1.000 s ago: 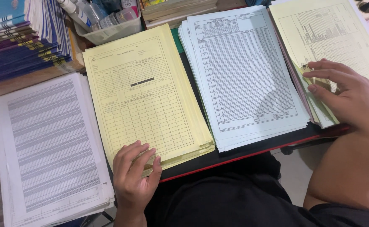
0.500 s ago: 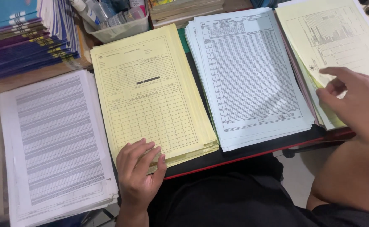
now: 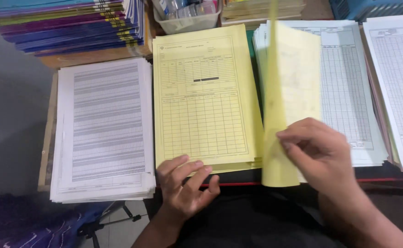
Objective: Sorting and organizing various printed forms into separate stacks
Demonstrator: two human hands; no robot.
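Four paper stacks laid out side by side along the tabletop, edges facing the body, so every pile sits within easy arm reach.

Right hand pinching a loose yellow sheet near its bottom edge, grip clamped on the paper, thumb underneath from the look of it. Sheet hanging almost edge-on to the camera and a bit motion-blurred, floating above the gap between the yellow form stack and the white table stack. Held low at the corner, probably so the rest of the page can swing freely.

Left hand flat on the near edge of the yellow form stack, fingers spread and relaxed, grip apart, nothing in it. Looks like pinning the pile down so it doesn't slide or fan out.

Further left, a thick white printout stack overhanging the tabletop edge a little. Far right, another white form pile, partly cut off. Behind all that, coloured booklets stacked flat and a clear plastic tub of small bits, parked at the back out of the way.
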